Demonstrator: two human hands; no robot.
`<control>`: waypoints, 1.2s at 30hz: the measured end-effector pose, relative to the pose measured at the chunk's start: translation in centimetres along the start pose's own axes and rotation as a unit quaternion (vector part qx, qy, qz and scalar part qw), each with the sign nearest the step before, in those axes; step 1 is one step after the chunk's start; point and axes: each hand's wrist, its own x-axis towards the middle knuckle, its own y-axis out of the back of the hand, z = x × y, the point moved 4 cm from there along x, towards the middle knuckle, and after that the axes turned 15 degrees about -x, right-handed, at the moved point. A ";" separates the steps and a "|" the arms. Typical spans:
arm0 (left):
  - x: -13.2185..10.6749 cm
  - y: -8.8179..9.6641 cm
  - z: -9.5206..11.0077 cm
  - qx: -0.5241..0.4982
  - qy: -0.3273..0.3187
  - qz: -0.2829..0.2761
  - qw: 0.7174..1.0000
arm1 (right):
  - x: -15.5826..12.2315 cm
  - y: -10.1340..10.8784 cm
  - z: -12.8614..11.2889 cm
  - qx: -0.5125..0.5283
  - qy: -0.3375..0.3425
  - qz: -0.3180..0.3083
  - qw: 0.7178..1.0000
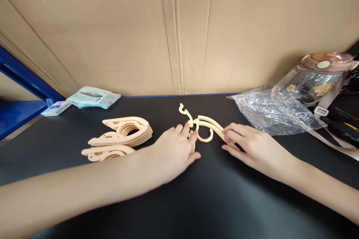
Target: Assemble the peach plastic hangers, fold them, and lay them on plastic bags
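A pale peach plastic folding hanger lies on the black table, its hook pointing to the far left. My left hand rests on the hanger's left part near the hook, fingers laid over it. My right hand pinches the hanger's right arm between thumb and fingers. A stack of several folded hangers of the same colour lies to the left of my left hand.
A crumpled clear plastic bag lies at the right, with a brown-lidded bottle with a bear print and a strap behind it. Two tissue packs sit at the far left by a blue frame. Cardboard lines the back.
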 end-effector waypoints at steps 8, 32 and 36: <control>-2.2 0.3 1.0 0.016 -0.087 0.080 0.993 | -0.1 0.2 0.1 -0.033 0.009 0.006 0.999; -4.2 -1.5 5.0 -0.067 -0.110 0.224 0.966 | 0.7 0.9 -0.8 0.342 -0.120 -0.092 0.928; -3.5 -2.2 4.2 -0.072 -0.065 0.216 0.972 | 0.4 0.5 -0.6 0.381 -0.135 -0.097 0.909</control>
